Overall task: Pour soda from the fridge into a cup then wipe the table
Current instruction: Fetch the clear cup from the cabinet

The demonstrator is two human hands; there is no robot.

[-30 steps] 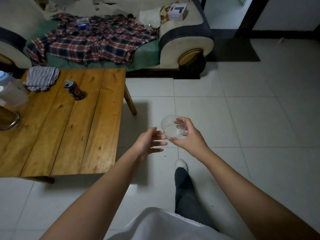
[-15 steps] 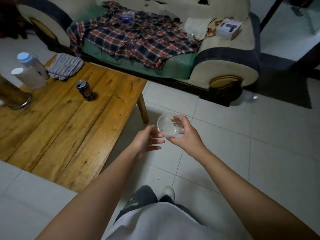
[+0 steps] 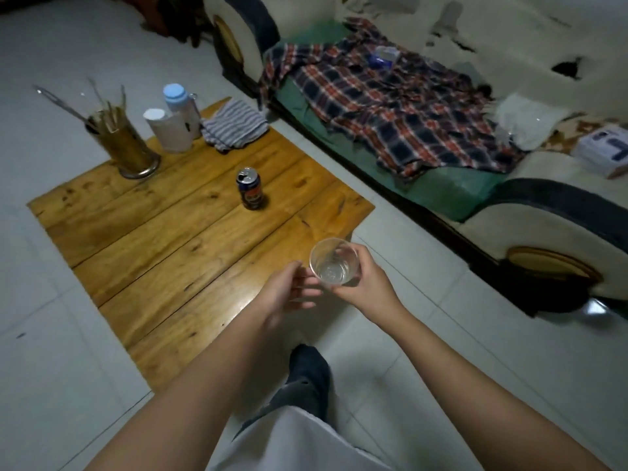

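Note:
My right hand [image 3: 365, 287] holds a clear plastic cup [image 3: 334, 261] upright in the air, just off the near right corner of the low wooden table [image 3: 163, 243]. My left hand [image 3: 287, 290] is open beside the cup, its fingertips close to the cup's lower side. An opened dark soda can [image 3: 250, 188] stands upright near the middle of the table. A striped grey cloth [image 3: 234, 125] lies folded at the table's far corner.
A brass holder with sticks [image 3: 124, 144], a roll of paper [image 3: 168, 130] and a blue-capped bottle [image 3: 181, 108] stand at the table's far end. A sofa [image 3: 543, 205] with a plaid shirt [image 3: 390, 107] runs along the right. White tiled floor surrounds the table.
The view has swung left and nearer to the table, so the whole tabletop now shows. Both hands, with the cup, now sit next to the table's corner; the grip is unchanged.

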